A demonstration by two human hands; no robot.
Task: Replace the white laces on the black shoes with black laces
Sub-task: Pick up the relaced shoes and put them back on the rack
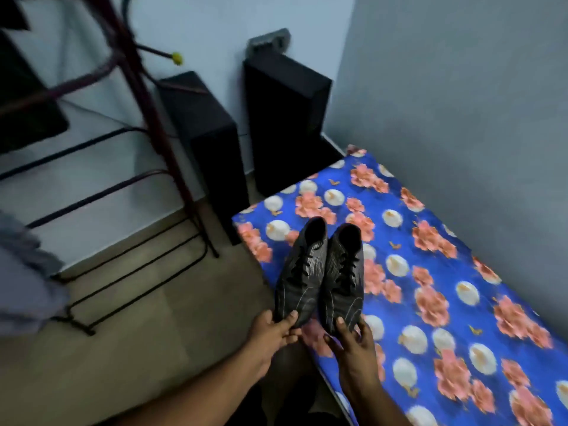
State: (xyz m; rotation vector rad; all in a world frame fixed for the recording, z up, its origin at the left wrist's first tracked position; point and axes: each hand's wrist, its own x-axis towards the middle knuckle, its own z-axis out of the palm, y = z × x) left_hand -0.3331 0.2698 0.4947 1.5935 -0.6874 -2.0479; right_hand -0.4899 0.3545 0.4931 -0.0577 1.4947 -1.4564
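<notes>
Gripping the toes of both black shoes (321,272), left hand (273,330) on one, right hand (350,336) on the other, black laces (347,269) apparently already threaded. Setting the pair down side by side on the floral bed (445,272), keeping toes level.

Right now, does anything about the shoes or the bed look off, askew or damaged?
Nothing stands out. Both shoes sit side by side on the floral bedsheet, toes toward the person, carrying black laces. The left hand and right hand grip the toes.
</notes>
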